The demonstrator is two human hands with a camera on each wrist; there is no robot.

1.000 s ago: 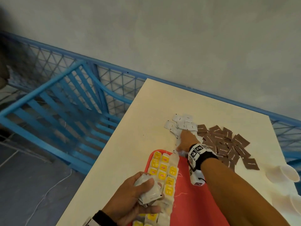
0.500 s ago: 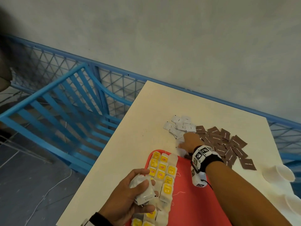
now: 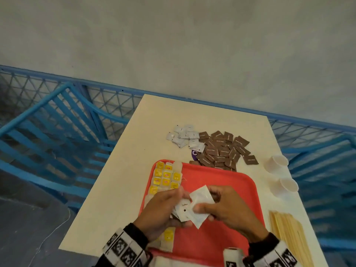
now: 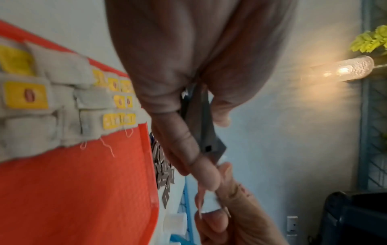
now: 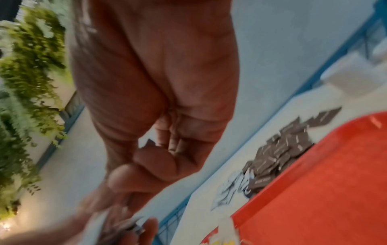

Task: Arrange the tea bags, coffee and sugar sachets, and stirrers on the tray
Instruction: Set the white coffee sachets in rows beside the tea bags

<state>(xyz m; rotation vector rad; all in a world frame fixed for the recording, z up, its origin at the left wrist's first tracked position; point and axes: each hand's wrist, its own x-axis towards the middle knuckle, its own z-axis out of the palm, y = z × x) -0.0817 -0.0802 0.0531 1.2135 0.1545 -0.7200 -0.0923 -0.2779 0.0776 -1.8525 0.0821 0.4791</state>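
Observation:
Both hands meet above the red tray [image 3: 227, 239]. My left hand [image 3: 163, 207] grips a small stack of white sugar sachets [image 3: 183, 210], seen as a grey sliver [image 4: 204, 126] in the left wrist view. My right hand [image 3: 227, 209] pinches a white sachet [image 3: 202, 197] against that stack. Tea bags with yellow tags [image 3: 165, 177] lie in rows along the tray's left side. On the table beyond the tray lie a pile of white sachets [image 3: 185, 135] and a pile of brown coffee sachets [image 3: 223, 149]. Wooden stirrers [image 3: 287, 236] lie right of the tray.
Two white paper cups [image 3: 277, 162] [image 3: 287, 186] lie at the table's right edge. A small purple item [image 3: 194, 154] sits between the sachet piles and the tray. Blue metal railing [image 3: 57, 132] runs behind and left of the table [image 3: 119, 180].
My right hand has come back from the white sachet pile on the table to my left hand above the tray, bringing a sachet. The head view has tilted down.

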